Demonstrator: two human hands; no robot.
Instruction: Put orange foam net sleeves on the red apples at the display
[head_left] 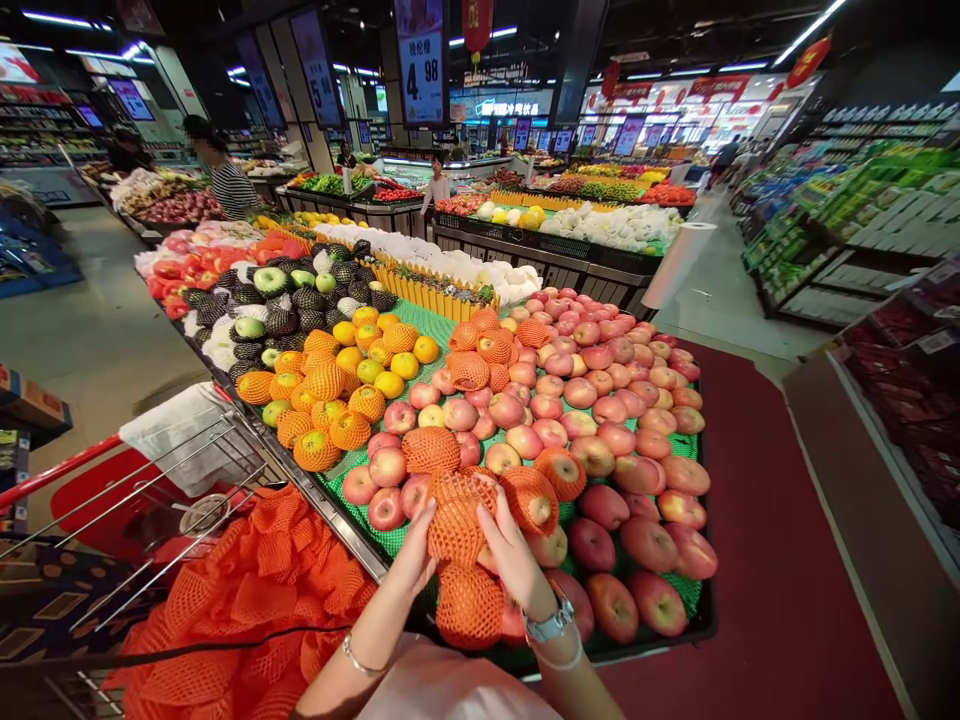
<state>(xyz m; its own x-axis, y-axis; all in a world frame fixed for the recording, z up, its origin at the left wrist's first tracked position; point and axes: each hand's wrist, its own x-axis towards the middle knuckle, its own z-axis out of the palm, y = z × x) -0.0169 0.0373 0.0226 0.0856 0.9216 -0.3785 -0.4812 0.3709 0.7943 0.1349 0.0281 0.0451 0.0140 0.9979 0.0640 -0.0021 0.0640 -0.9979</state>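
My left hand and my right hand hold a fruit in an orange foam net from both sides, above the display's front edge. It looks like an apple, though the net hides it. Another netted fruit sits just below my hands, and a netted apple lies against my right fingers. Loose red-pink apples fill the green mat to the right. A bracelet circles my left wrist, and a watch circles my right.
A shopping cart at the left holds a heap of orange foam nets. Netted pears and dark bumpy fruit lie beyond. A bag roll hangs at the far end. Red matting runs along the right, with shoppers and stalls behind.
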